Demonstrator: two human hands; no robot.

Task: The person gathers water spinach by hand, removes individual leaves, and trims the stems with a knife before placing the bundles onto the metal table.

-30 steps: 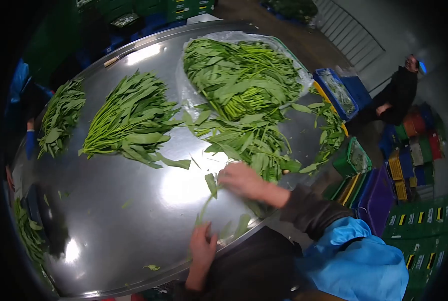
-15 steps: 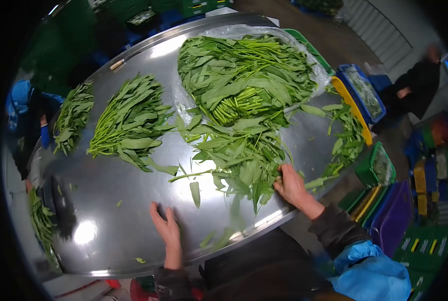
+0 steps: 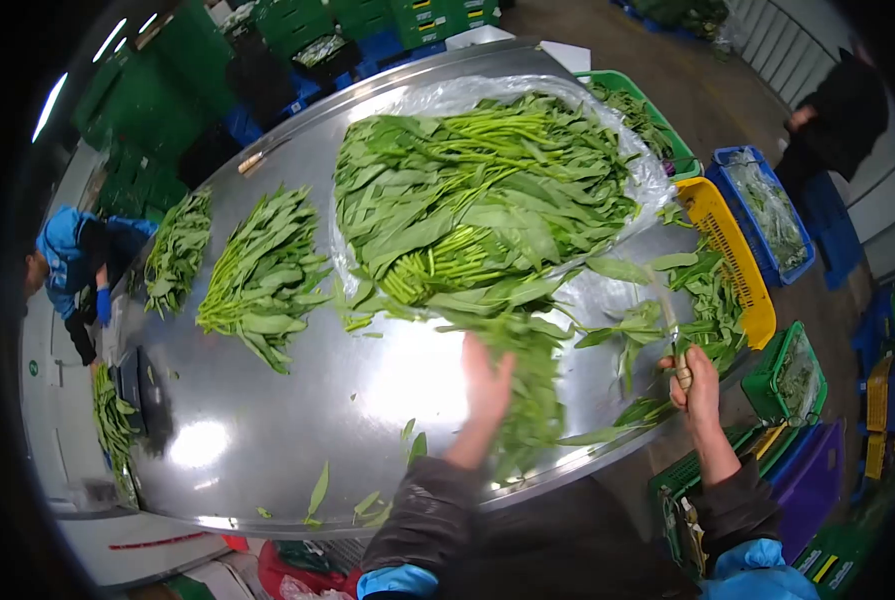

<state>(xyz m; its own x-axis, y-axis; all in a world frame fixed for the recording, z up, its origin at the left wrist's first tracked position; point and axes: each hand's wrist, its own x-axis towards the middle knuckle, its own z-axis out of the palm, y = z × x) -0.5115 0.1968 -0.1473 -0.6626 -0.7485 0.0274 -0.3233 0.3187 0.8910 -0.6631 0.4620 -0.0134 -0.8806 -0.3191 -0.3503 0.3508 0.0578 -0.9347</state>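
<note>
My right hand point(image 3: 700, 392) is closed around the wooden handle of a knife point(image 3: 682, 372), its blade pointing away over the right side of the table. Loose leaves and stems lie close to the blade. At the left edge of a loose heap of water spinach point(image 3: 532, 400), my left hand point(image 3: 487, 390) appears slightly blurred, thumb apart from the fingers. Just beyond rises a large pile of water spinach point(image 3: 487, 200) on a clear plastic sheet point(image 3: 657, 195). Cut stem ends in that pile face me.
Two water spinach bunches point(image 3: 267, 280) point(image 3: 179, 250) lie left on the metal table point(image 3: 297, 430). Another knife point(image 3: 252, 162) rests near the far edge. Yellow point(image 3: 732, 255), blue point(image 3: 767, 215) and green crates point(image 3: 785, 375) stand right. A person in blue point(image 3: 67, 245) works left; another person point(image 3: 837, 115) stands right.
My right hand has moved right and now holds a knife. My left hand has moved right and forward to the loose heap. Several leaves now lie by the near edge.
</note>
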